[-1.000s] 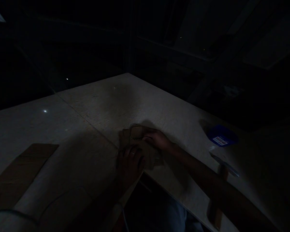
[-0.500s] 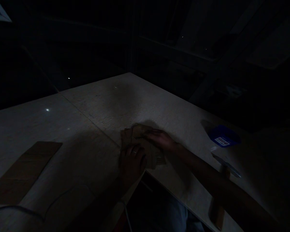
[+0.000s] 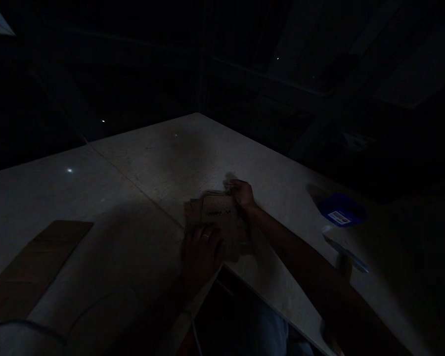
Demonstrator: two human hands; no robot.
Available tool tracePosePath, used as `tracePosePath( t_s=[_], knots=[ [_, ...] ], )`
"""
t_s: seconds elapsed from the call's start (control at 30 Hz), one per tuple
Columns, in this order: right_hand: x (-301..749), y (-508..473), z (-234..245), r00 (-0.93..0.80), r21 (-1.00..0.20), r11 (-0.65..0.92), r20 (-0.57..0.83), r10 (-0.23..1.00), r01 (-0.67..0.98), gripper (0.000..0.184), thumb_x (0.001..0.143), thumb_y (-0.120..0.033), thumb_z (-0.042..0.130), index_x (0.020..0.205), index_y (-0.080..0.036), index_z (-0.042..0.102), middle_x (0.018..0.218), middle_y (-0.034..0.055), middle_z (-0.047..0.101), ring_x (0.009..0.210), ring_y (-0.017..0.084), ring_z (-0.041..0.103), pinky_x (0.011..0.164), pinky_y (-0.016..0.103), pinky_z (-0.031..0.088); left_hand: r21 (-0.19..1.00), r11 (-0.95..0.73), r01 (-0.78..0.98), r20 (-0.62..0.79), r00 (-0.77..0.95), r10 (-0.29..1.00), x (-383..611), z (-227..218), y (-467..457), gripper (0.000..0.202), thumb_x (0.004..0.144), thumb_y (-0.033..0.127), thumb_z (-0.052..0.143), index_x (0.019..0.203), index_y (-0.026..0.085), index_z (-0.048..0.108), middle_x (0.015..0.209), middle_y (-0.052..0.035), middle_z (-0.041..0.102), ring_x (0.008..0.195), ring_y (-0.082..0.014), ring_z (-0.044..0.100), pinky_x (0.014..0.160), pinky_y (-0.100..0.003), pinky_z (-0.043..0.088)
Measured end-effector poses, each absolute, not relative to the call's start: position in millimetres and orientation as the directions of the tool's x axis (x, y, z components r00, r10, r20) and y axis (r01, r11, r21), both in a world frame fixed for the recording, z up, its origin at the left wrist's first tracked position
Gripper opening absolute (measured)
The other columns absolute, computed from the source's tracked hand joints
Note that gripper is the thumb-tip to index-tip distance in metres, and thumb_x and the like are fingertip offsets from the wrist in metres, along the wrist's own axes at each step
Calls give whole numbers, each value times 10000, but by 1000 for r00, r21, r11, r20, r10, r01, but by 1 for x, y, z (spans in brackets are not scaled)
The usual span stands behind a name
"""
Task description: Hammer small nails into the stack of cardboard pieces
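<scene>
Several layered pieces of brown cardboard [image 3: 218, 210] lie at the near corner of the pale table, with dark printed marks on the top one. My left hand [image 3: 203, 252], wearing a ring, rests flat on their near left part with its fingers apart. At the far right corner of the stack is my right hand [image 3: 243, 193], its fingers closed in a pinch. A small dark, pinkish bit shows at those fingertips; the dim light hides what it is.
Another cardboard piece [image 3: 40, 264] lies at left, near a dark cable [image 3: 29, 324]. To the right are a blue container [image 3: 341, 210] with a white label and a knife-like blade [image 3: 346, 253]. A wooden-looking object [image 3: 330, 341] is partly hidden by my right forearm.
My right hand has moved from lying flat across the cardboard to its far right corner, and its fingers have closed. My left hand stays in place.
</scene>
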State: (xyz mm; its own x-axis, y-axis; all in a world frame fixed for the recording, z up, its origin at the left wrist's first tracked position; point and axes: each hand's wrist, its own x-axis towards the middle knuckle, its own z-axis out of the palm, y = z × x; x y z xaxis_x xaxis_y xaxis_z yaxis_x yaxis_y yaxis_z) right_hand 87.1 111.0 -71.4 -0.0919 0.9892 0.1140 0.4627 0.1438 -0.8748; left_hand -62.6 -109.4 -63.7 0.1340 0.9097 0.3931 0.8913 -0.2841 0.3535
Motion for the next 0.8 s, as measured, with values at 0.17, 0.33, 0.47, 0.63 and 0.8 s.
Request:
tracePosePath(
  t_s=[0.17, 0.33, 0.47, 0.63, 0.8],
  knots=[
    [77, 110, -74, -121, -854, 194, 154, 981, 483, 268, 836, -245, 642, 1069, -149, 735, 999, 115, 795, 954, 241, 753, 908, 387, 576, 361, -279, 890, 385, 131, 914, -63, -63, -110, 230, 945, 308, 558, 1119, 246, 695, 1260, -71, 690, 1143, -291, 568, 934, -475, 437],
    [99, 86, -51, -129, -797, 285, 256, 958, 533, 250, 919, -368, 573, 965, -189, 741, 978, 76, 777, 962, 231, 707, 909, 357, 532, 356, -279, 892, 374, 138, 917, -63, -63, -109, 230, 947, 306, 550, 1119, 244, 689, 1271, -69, 688, 1131, -293, 572, 937, -485, 433],
    [114, 53, -33, -452, -597, 474, 200, 869, 647, 343, 934, -469, 611, 762, -194, 724, 749, 29, 718, 715, 178, 662, 720, 278, 496, 355, -292, 888, 390, 144, 910, -63, -63, -110, 235, 945, 289, 546, 1130, 238, 682, 1285, -77, 681, 1153, -299, 558, 971, -493, 426],
    [112, 28, -32, -615, -358, 599, 81, 784, 716, 287, 985, -398, 580, 878, -206, 764, 888, 76, 765, 815, 205, 701, 750, 292, 504, 351, -287, 891, 382, 143, 913, -64, -63, -109, 248, 955, 298, 530, 1138, 237, 685, 1288, -90, 675, 1146, -295, 561, 976, -493, 431],
    [107, 27, -32, -704, -239, 693, 47, 708, 681, 246, 944, -143, 587, 1082, -233, 771, 1134, 89, 760, 989, 228, 718, 866, 315, 540, 342, -283, 896, 373, 147, 916, -64, -63, -109, 235, 948, 295, 545, 1124, 231, 688, 1283, -82, 681, 1142, -304, 556, 947, -488, 440]
  ],
)
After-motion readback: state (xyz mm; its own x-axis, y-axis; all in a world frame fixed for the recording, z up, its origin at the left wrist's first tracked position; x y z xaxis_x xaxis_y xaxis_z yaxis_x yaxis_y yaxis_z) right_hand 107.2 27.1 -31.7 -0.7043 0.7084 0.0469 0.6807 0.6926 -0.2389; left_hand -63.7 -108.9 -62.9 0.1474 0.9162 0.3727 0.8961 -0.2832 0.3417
